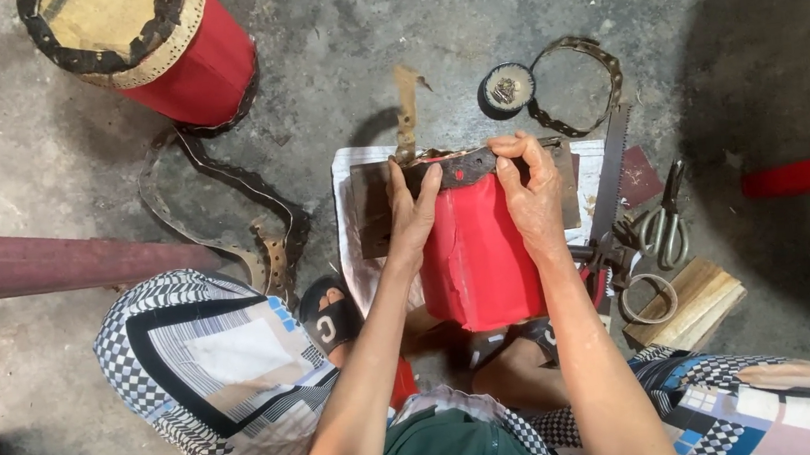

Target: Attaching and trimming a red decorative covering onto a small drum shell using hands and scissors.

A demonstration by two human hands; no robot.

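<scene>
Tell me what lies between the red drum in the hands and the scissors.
In the head view, a saw blade runs between the red drum and the scissors, with pliers by its lower end.

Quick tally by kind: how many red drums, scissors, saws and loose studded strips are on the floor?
Red cylindrical drums: 2 (held, finished)
Grey metal scissors: 1
Toothed metal saw: 1
Loose dark studded strips: 2 (curved, ring)
Total: 6

Small red drum (479,255) gripped between left hand (413,212) and right hand (532,190), dark studded strip (463,165) pressed at its far rim, scissors (664,222) laid right, larger red drum (155,49) far left.
</scene>
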